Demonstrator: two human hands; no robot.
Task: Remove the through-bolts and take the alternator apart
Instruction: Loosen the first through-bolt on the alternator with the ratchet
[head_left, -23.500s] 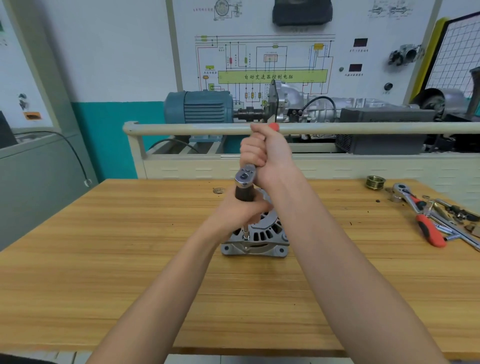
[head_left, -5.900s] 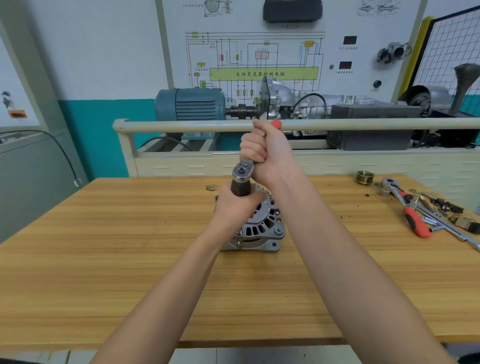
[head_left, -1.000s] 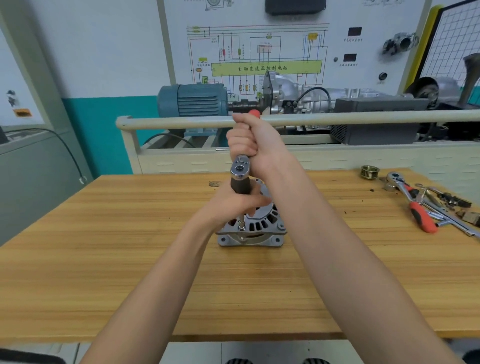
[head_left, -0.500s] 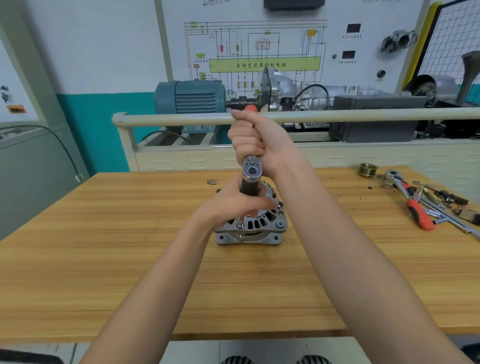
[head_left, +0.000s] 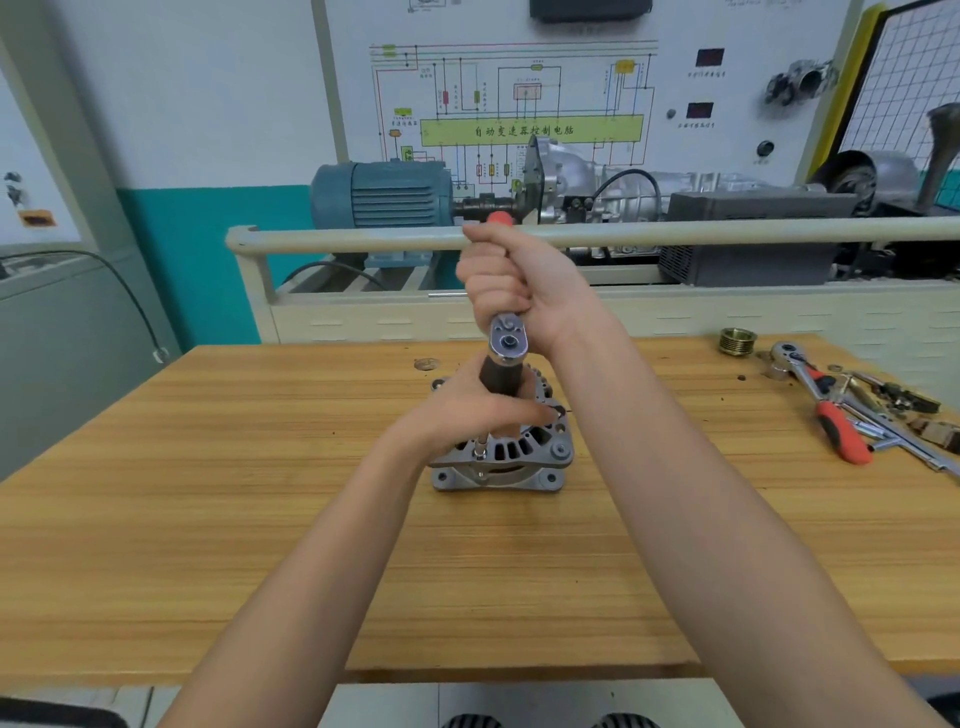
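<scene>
In the head view, the alternator (head_left: 503, 447) stands on the wooden worktop (head_left: 260, 493), directly under both hands. The right hand (head_left: 519, 283) is above it; its fingers (head_left: 483, 288) are curled tightly around the handle of a ratchet wrench (head_left: 509, 340), and the red end of the handle shows just above the fingers. The left hand (head_left: 467, 410) is lower, its fingers wrapped around the dark extension below the ratchet head, with the thumb lying across the top of the alternator. The thin socket tip sits on a through-bolt (head_left: 479, 455) at the housing edge, just below the left fingers. Well to the right of the fingers lie a second ratchet (head_left: 821, 400) and a brass pulley (head_left: 737, 341).
</scene>
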